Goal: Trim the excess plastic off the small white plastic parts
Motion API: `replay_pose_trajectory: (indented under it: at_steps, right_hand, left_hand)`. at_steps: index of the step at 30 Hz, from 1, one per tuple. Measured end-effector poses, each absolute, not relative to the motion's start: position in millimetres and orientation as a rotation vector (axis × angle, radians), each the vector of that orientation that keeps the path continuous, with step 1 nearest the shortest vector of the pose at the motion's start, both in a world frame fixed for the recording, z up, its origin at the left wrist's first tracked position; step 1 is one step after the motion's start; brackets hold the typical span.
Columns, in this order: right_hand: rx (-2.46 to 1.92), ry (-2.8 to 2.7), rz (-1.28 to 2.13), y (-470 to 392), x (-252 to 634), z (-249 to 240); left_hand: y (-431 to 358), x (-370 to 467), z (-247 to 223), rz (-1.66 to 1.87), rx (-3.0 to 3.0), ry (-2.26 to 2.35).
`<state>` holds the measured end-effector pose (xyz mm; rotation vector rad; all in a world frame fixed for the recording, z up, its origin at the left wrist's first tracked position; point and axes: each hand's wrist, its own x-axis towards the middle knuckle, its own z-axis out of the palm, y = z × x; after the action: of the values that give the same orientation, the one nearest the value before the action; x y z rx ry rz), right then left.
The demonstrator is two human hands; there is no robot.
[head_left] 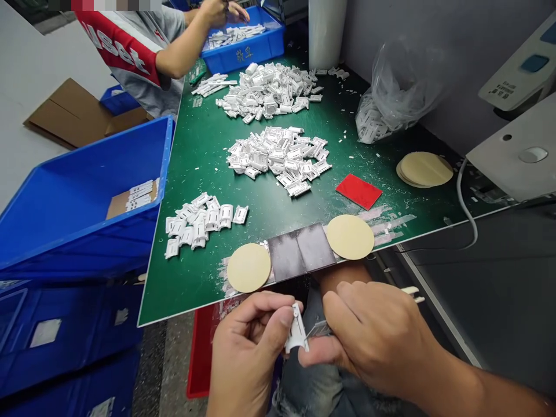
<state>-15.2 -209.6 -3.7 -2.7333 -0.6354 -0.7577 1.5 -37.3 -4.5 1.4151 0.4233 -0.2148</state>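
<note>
A white part point(296, 333) is sitting between the two hands, just off the near edge of the green worktop point(186, 292). The left hand point(254, 341) is pinching it between thumb and forefinger, the other fingers curling in. The right hand point(377, 330) is closing in a fist around a slim tool point(412, 292), whose pale forked end is sticking out behind; its thumb is extending to the part's lower corner, though whether it is touching is unclear. On the worktop's near edge, two dark pads point(302, 252) are lying between two round cream discs point(249, 267). Toward the worktop's left side, a small group of similar pieces point(200, 220) is lying.
</note>
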Motion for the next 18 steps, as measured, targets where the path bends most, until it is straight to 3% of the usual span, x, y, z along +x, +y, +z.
replay_pose_trajectory:
  at_steps: [12,18]
  right_hand:
    - [-2.575,-0.679,-0.714,-209.2,-19.3,-11.0]
    - [-1.893,-0.275,0.207,-201.5,-22.3,-1.5]
  left_hand:
    - [-44.2,-0.7,-1.5,-0.182,1.384,0.453]
    - [-39.0,-4.0,-7.5,-0.156,1.432,0.254]
